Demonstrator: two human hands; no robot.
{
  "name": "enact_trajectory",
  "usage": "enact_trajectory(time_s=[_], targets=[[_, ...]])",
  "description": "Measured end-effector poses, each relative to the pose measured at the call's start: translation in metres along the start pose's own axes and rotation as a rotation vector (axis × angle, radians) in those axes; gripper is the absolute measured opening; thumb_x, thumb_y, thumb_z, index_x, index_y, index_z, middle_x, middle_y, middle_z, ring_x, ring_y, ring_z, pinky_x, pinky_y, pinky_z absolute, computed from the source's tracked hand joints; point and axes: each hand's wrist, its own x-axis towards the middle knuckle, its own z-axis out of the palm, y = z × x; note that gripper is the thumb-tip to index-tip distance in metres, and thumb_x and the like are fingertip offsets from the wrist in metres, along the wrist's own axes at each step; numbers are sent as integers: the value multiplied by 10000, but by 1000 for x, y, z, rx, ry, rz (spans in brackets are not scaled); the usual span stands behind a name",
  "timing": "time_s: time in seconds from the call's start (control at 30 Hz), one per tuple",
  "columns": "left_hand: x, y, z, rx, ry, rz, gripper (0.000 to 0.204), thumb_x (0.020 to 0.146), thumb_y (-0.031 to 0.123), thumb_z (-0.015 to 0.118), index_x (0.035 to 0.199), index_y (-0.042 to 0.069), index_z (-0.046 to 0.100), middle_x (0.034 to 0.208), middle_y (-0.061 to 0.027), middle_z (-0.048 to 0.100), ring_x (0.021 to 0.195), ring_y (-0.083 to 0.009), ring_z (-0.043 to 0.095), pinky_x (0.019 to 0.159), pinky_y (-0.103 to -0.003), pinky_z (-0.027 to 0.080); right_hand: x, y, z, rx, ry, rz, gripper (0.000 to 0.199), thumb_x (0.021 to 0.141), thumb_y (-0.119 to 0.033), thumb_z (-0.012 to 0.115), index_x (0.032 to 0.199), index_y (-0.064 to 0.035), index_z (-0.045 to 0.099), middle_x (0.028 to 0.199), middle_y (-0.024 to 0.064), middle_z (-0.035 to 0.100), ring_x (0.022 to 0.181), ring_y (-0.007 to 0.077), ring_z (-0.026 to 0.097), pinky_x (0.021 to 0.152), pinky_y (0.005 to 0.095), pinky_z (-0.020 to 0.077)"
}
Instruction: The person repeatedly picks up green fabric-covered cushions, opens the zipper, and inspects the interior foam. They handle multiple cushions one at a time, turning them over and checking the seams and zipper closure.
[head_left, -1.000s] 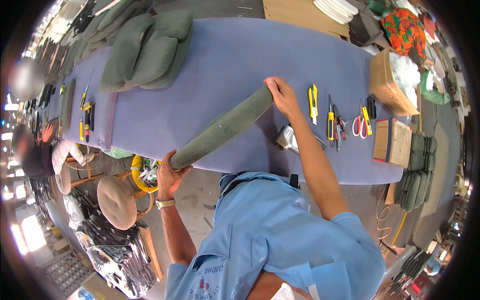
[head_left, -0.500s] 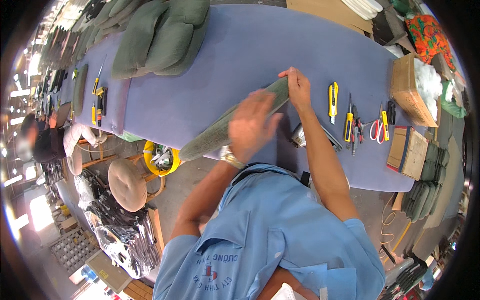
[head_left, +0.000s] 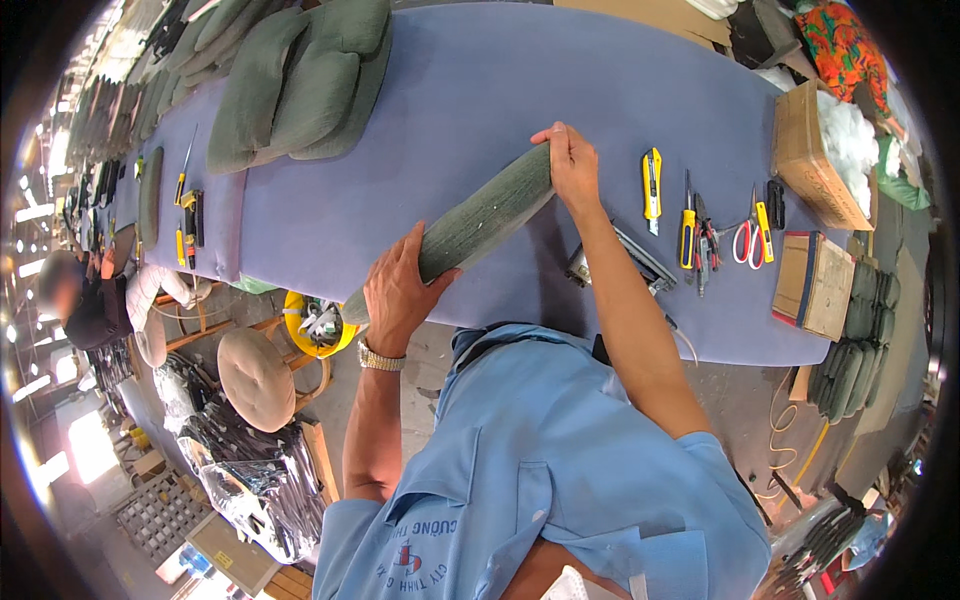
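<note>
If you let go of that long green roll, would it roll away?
Probably: the long green roll is round, lying on a smooth purple table. It looks fairly firm, staying straight between the left hand and right hand, overhanging the edge unsagging.

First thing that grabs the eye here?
The long grey-green fabric roll, lying aslant on the wide purple-blue table: the left hand grips its near part, the right hand its far end. Yellow-handled cutters and red-handled scissors lie to the right.

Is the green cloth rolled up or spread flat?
Rolled up. The green cloth forms a long tube, with the left hand and right hand holding it.
</note>
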Motion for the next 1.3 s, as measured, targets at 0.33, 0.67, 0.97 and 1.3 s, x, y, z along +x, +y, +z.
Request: enact_trajectory(time_s=[0.33, 0.67, 0.97, 1.3], targets=[[-7, 3, 15, 16, 164, 48, 754, 670, 480, 905, 1261, 79, 665, 976, -105, 731, 889, -300, 717, 756, -425, 563, -37, -45, -37, -203, -562, -617, 90, 877, -200, 771, 947, -144, 762, 1156, -8, 733, 1192, 208, 630, 1200, 515, 281], [-6, 2, 15, 30, 213, 66, 752, 653, 463, 912, 1252, 79, 673, 976, -95, 733, 875, -282, 714, 744, -407, 559, -45, -36, -20, -159, -536, -589, 106, 872, -217, 784, 874, -133, 721, 1149, -16, 746, 1215, 177, 623, 1223, 524, 229], [-8, 2, 19, 19, 228, 45, 751, 617, 417, 928, 1238, 75, 681, 1020, -67, 744, 912, -263, 709, 771, -409, 551, -56, -58, -20, 20, -532, -460, 100, 891, -217, 769, 946, -140, 740, 1309, 13, 696, 1245, 188, 603, 1222, 513, 249], [-8, -1, 21, 16, 289, 96, 745, 625, 409, 925, 1251, 85, 684, 1049, -58, 750, 894, -259, 709, 775, -398, 557, -62, -40, -10, -262, -564, -721, 85, 882, -218, 770, 960, -199, 742, 1187, -27, 722, 1244, 194, 592, 1222, 526, 203]])
